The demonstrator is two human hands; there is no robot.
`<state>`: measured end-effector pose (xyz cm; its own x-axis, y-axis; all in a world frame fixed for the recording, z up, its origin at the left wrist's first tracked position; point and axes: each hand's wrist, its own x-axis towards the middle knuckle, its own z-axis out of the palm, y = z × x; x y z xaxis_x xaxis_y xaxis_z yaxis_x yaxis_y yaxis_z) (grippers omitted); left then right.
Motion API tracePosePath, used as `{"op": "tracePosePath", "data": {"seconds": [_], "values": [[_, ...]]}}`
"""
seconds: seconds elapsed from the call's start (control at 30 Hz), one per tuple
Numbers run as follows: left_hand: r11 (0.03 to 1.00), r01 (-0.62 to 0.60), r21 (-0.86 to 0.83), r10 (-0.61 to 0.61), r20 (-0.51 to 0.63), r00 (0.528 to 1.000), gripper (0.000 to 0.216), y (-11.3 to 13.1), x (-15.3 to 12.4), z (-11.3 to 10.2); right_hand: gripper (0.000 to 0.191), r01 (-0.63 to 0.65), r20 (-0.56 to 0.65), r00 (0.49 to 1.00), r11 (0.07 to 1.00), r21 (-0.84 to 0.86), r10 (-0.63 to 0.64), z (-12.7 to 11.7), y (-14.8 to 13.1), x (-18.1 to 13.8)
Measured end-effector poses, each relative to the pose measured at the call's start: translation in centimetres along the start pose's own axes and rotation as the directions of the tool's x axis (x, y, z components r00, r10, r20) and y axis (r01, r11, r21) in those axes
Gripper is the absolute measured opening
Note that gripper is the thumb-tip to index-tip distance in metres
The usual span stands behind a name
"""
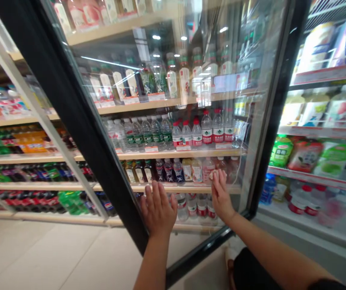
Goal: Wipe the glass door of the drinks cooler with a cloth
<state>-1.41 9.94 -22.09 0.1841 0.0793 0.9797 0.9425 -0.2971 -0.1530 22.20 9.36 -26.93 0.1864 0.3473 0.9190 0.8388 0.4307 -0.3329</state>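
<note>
Shop shelves of bottled drinks are showing behind a swung-open glass cooler door. The left hand is pressing flat, fingers released; the right hand is rubbing a small wad low on the pane, most glass unwiped.

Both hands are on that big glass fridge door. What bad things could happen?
1. The left hand lies flat near the black door frame; fingers might get pinched there.
2. The right hand presses a small cloth on the glass door; a hard push might swing the open door.
</note>
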Motion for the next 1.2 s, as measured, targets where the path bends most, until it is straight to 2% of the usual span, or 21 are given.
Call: {"op": "tracePosePath", "data": {"seconds": [0.07, 0.23, 0.3, 0.37, 0.43, 0.5, 0.57, 0.67, 0.73, 0.8, 0.9, 1.0, 1.07, 1.13, 1.2], "values": [[1.000, -0.001, 0.007, 0.001, 0.008, 1.000, 0.079, 0.0, 0.0, -0.1, 0.062, 0.023, 0.002, 1.000, 0.999, 0.025, -0.023, 0.0, -0.4, 0.4], [1.000, -0.002, 0.030, 0.002, 0.001, 1.000, 0.077, 0.4, -0.1, -0.4, 0.063, 0.067, -0.077, 0.995, 0.997, 0.049, -0.063, -1.1, -1.2, 5.6], [0.999, 0.000, 0.034, 0.000, -0.001, 1.000, 0.076, 0.5, 0.0, -0.6, 0.065, 0.101, -0.071, 0.993, 0.994, 0.032, -0.099, -0.9, -2.1, 5.3], [0.999, 0.000, 0.033, 0.000, 0.002, 1.000, 0.077, 0.6, 0.0, -0.8, 0.068, 0.196, -0.019, 0.980, 0.980, 0.021, -0.196, -0.2, -3.3, 3.1], [1.000, 0.000, 0.024, 0.000, 0.008, 1.000, 0.077, 0.5, 0.0, -0.9, 0.069, 0.336, 0.089, 0.937, 0.941, 0.036, -0.338, 0.5, -4.4, 0.8], [1.000, 0.002, 0.012, -0.002, 0.012, 1.000, 0.075, 0.4, 0.0, -0.9, 0.068, 0.437, 0.183, 0.878, 0.897, 0.069, -0.442, 1.0, -5.5, 0.0], [1.000, 0.006, 0.008, -0.006, 0.010, 1.000, 0.074, 0.4, -0.1, -0.9, 0.066, 0.464, 0.198, 0.858, 0.881, 0.093, -0.473, 1.1, -6.6, 1.1], [1.000, 0.001, -0.010, -0.001, -0.010, 1.000, 0.071, 0.2, -0.2, -1.0, 0.068, 0.430, 0.138, 0.888, 0.898, 0.088, -0.439, 1.1, -8.6, 4.2], [0.996, -0.035, -0.078, 0.029, -0.072, 0.997, 0.072, 0.2, -0.4, -1.2, 0.070, 0.381, 0.135, 0.913, 0.923, 0.049, -0.384, 1.4, -10.0, 5.2], [0.973, -0.101, -0.206, 0.072, -0.140, 0.988, 0.070, 0.3, -0.6, -1.6, 0.072, 0.362, 0.160, 0.918, 0.932, 0.037, -0.363, 2.0, -11.2, 4.9], [0.872, -0.190, -0.451, 0.167, -0.090, 0.982, 0.059, 0.7, -0.8, -2.4, 0.074, 0.392, 0.227, 0.882, 0.910, 0.138, -0.414, 2.2, -12.2, 3.6], [0.827, -0.161, -0.539, 0.205, 0.023, 0.978, 0.057, 1.6, -0.9, -3.1, 0.076, 0.377, 0.293, 0.838, 0.877, 0.299, -0.460, 0.6, -11.6, 3.6], [0.871, -0.119, -0.476, 0.167, 0.060, 0.984, 0.059, 2.4, -1.1, -3.4, 0.071, 0.340, 0.271, 0.863, 0.887, 0.312, -0.426, -0.8, -10.0, 4.5], [0.925, -0.083, -0.371, 0.119, 0.073, 0.990, 0.065, 3.4, -1.5, -3.6, 0.067, 0.293, 0.179, 0.929, 0.940, 0.172, -0.323, -1.7, -7.8, 5.5], [0.967, -0.047, -0.252, 0.064, 0.061, 0.996, 0.076, 4.2, -1.7, -3.5, 0.066, 0.256, 0.074, 0.965, 0.966, -0.043, -0.252, -1.5, -5.2, 6.0]]}}
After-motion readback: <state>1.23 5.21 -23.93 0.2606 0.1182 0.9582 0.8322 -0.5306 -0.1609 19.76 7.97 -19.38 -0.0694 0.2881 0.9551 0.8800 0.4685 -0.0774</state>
